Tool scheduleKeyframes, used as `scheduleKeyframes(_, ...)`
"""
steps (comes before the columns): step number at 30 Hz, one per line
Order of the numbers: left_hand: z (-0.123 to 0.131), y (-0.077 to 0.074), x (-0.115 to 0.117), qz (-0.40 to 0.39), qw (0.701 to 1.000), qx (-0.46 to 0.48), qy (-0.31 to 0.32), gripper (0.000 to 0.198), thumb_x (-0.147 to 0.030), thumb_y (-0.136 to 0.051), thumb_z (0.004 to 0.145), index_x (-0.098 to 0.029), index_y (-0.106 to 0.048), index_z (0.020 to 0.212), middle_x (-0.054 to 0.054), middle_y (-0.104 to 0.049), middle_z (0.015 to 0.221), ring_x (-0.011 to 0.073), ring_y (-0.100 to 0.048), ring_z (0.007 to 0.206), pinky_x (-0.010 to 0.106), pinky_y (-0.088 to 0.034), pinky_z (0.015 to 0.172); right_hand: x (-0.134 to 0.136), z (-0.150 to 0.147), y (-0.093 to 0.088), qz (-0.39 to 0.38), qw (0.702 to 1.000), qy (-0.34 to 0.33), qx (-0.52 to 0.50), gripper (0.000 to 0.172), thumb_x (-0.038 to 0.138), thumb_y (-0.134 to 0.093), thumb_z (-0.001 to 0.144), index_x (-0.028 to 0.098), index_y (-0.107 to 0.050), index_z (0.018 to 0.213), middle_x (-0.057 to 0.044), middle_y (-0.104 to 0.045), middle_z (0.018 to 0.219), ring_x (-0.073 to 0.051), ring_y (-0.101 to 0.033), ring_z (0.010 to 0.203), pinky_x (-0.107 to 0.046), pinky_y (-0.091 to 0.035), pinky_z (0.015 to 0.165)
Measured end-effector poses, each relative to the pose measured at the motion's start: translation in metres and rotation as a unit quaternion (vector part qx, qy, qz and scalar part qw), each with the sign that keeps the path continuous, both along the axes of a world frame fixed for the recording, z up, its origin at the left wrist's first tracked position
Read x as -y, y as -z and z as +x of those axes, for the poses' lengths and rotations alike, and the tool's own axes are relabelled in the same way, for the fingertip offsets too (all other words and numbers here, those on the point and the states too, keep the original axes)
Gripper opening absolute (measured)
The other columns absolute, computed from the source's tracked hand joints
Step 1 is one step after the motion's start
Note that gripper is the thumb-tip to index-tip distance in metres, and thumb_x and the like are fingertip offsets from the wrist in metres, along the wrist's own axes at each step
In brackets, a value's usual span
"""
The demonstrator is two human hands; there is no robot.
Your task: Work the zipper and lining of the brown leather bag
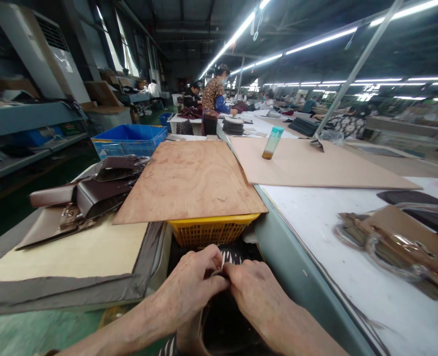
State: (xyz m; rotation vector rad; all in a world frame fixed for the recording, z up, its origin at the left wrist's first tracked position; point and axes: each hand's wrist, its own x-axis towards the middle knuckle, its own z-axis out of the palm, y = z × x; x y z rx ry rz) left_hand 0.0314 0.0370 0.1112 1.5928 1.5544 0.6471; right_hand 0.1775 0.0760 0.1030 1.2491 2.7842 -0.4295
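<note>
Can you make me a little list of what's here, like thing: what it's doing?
left hand: pinching a dark item, touching the right hand
right hand: pinching the same spot
basket: yellow, just beyond the hands
board: plywood, lying on the basket
leather pieces: brown, piled at left
bottle: standing on a sheet
bin: blue, behind the leather pieces

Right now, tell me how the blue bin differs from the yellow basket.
The blue bin has solid walls; the yellow basket has mesh walls. The blue bin stands open on top, while a plywood board covers the yellow basket. The blue bin sits farther back than the yellow basket. Both are rectangular containers.
</note>
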Motion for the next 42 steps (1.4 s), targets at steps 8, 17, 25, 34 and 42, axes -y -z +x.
scheduleKeyframes(8,-0.002,0.001,0.006,0.020,0.995,0.076,-0.064,0.076,-0.038,-0.068,0.064,-0.022,-0.031,0.130,0.007,-0.040,0.132,0.0234,-0.038,0.118,0.032,-0.030,0.098,-0.041,0.010,-0.034,0.090,0.993,0.058,0.052,0.024,0.016,-0.038,0.083,0.018,-0.061,0.075,-0.006,-0.066,0.075,-0.019,-0.060,0.069,-0.026,-0.034,0.056)
scheduleKeyframes(17,0.020,0.027,-0.016,0.071,0.986,0.132,-0.068,0.083,-0.019,-0.068,0.057,-0.022,-0.029,0.130,0.006,-0.053,0.118,0.0246,-0.047,0.109,0.036,-0.034,0.096,-0.068,0.017,-0.067,0.113,0.984,0.077,0.117,0.023,0.021,-0.044,0.083,0.014,-0.062,0.071,-0.011,-0.064,0.073,-0.019,-0.059,0.070,-0.025,-0.034,0.055)
scheduleKeyframes(25,-0.013,0.033,-0.060,-0.032,0.952,0.302,0.035,0.048,-0.003,-0.046,0.048,-0.012,-0.062,0.093,0.000,-0.064,0.079,0.0160,-0.056,0.075,0.022,-0.043,0.066,-0.059,0.039,-0.067,0.069,0.993,0.028,0.087,0.023,0.026,-0.042,0.082,0.016,-0.058,0.071,-0.006,-0.061,0.074,-0.016,-0.055,0.065,-0.024,-0.031,0.054)
scheduleKeyframes(34,-0.064,0.034,-0.045,-0.249,0.926,0.174,0.223,0.044,-0.012,-0.059,0.051,-0.020,-0.067,0.094,-0.005,-0.065,0.076,0.0148,-0.056,0.068,0.019,-0.043,0.057,-0.024,0.051,-0.017,-0.185,0.982,0.024,-0.019,0.024,0.030,-0.044,0.078,0.017,-0.044,0.058,0.005,-0.044,0.060,-0.008,-0.043,0.055,-0.020,-0.023,0.047)
scheduleKeyframes(42,-0.065,0.046,-0.048,-0.194,0.947,0.105,0.233,0.043,-0.012,-0.058,0.056,-0.019,-0.064,0.097,-0.005,-0.063,0.075,0.0141,-0.054,0.068,0.018,-0.041,0.056,-0.030,0.041,-0.012,-0.206,0.978,0.008,-0.018,0.026,0.030,-0.045,0.078,0.017,-0.039,0.056,0.005,-0.040,0.058,-0.009,-0.041,0.057,-0.021,-0.023,0.050)
